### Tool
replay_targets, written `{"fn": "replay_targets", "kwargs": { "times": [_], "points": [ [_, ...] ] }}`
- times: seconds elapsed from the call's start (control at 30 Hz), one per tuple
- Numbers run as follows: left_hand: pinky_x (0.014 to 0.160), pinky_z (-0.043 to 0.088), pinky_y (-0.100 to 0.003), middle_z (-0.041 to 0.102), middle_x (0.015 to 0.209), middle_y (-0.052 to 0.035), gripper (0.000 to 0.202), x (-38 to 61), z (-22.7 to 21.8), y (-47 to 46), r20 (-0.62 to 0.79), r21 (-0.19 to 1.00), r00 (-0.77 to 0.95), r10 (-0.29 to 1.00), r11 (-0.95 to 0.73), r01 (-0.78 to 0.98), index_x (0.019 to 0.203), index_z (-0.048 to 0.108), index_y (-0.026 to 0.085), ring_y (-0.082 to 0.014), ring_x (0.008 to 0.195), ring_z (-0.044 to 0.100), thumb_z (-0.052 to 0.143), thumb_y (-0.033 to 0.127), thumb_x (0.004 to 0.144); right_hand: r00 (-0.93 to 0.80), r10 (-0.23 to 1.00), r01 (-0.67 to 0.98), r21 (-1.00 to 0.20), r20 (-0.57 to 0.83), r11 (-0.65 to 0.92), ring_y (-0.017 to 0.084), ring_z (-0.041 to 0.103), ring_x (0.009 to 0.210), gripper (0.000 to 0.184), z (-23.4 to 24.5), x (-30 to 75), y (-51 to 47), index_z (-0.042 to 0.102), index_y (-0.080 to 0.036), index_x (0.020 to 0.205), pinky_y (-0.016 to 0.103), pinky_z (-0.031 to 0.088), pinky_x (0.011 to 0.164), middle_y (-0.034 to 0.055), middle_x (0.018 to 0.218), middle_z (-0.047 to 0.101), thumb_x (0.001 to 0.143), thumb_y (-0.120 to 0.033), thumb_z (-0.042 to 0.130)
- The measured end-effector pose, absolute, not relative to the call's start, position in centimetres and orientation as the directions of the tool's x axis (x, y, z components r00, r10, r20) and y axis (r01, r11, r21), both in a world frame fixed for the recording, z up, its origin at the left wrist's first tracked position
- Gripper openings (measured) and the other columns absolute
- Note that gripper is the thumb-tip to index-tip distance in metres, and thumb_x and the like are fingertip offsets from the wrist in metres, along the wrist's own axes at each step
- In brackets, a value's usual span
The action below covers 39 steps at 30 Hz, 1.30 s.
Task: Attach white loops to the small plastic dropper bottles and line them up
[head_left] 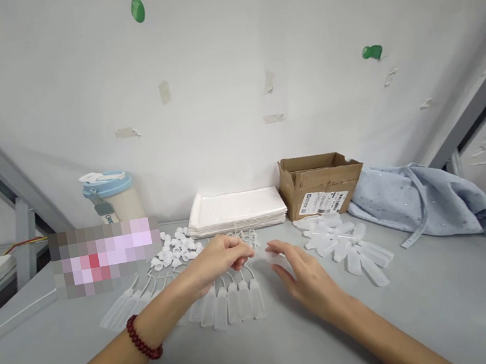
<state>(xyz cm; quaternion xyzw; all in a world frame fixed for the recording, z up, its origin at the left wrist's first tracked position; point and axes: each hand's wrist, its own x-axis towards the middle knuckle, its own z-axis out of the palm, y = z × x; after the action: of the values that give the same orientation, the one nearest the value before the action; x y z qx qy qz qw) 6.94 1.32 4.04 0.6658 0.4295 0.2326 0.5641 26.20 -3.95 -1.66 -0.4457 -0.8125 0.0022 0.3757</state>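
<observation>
Grey tabletop (295, 348), standing against a white wall (206, 56), carries the work.

Left hand (214, 261): positioned above the tabletop near the middle, a dark red beaded bracelet (143, 339) at the wrist. The grip is pressed together, thumb against fingers, beside a small tangle of white cords (248, 237); whether a cord lies between the fingertips cannot be told.

Right hand (309, 277): just to the right of the left, the two apart. The grip is closed lightly on a small translucent piece (274, 257), seen at the thumb and forefinger.

Flat translucent sleeves (234, 307) with cords at their upper ends lie side by side below the left hand; similar corded sleeves (124, 309) lie further left, beyond the forearm. Loose translucent pieces (352, 250) are spread, some overlapping, to the right of the right hand.

Behind the hands: white caps (176, 255) in a loose heap, a stack of white packets (240, 207), and an open cardboard box (319, 187) bearing a printed label. Blue-grey cloth (416, 201) lies beside the box. A blue-lidded container (121, 200) stands at rear left, behind a pixelated area.
</observation>
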Motion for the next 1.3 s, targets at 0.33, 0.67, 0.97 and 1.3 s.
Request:
{"fn": "replay_targets", "kwargs": {
  "times": [0.33, 0.67, 0.97, 1.3],
  "points": [
    [0.053, 0.027, -0.025, 0.036, 0.053, 0.0051, 0.020, 7.2, 3.3, 1.3, -0.240, 0.927, 0.516, 0.822, 0.038, 0.372, 0.060, 0.057, 0.018, -0.0117, 0.053, 0.034, 0.056, 0.035, 0.071, -0.417, 0.664, 0.685, -0.265, 0.620, 0.678, 0.022, 0.065, 0.091, 0.051, -1.2, 25.6, -4.6, 0.035, -0.023, 0.136, 0.035, 0.056, 0.075, 0.0122, 0.104, 0.065, 0.088, -0.006, 0.041],
    [0.050, 0.031, -0.022, 0.052, 0.062, 0.0036, 0.025, 7.2, 3.6, 1.0, -0.120, 0.927, 0.596, 0.794, -0.125, 0.353, 0.079, 0.065, 0.020, -0.0113, 0.055, 0.045, 0.059, 0.043, 0.076, -0.285, 0.728, 0.626, -0.455, 0.623, 0.634, 0.018, 0.063, 0.085, 0.030, -1.3, 25.0, -5.0, 0.049, -0.022, 0.115, 0.029, 0.054, 0.072, 0.0080, 0.096, 0.064, 0.088, -0.011, 0.048],
    [0.071, 0.045, -0.030, 0.065, 0.083, -0.0034, 0.017, 7.6, 3.0, -0.3, 0.194, 0.731, 0.652, 0.733, -0.551, 0.403, 0.083, 0.063, 0.018, -0.0182, 0.079, 0.059, 0.051, 0.030, 0.086, -0.196, 0.783, 0.548, -0.596, 0.590, 0.586, 0.017, 0.061, 0.074, 0.037, -1.1, 24.7, -5.4, 0.053, -0.024, 0.121, 0.030, 0.053, 0.066, 0.0049, 0.086, 0.067, 0.085, -0.015, 0.053],
    [0.094, 0.040, -0.044, 0.051, 0.120, -0.0131, 0.039, 7.6, 3.1, -1.6, 0.606, 0.268, 0.602, 0.519, -0.846, 0.460, 0.125, 0.041, 0.018, -0.0268, 0.111, 0.046, 0.052, 0.023, 0.087, 0.131, 0.991, 0.049, -0.999, 0.024, 0.018, 0.021, 0.065, 0.081, 0.035, 0.0, 25.3, -4.5, 0.067, -0.015, 0.093, 0.033, 0.052, 0.073, 0.0072, 0.084, 0.071, 0.068, -0.038, 0.073]
  ]
}}
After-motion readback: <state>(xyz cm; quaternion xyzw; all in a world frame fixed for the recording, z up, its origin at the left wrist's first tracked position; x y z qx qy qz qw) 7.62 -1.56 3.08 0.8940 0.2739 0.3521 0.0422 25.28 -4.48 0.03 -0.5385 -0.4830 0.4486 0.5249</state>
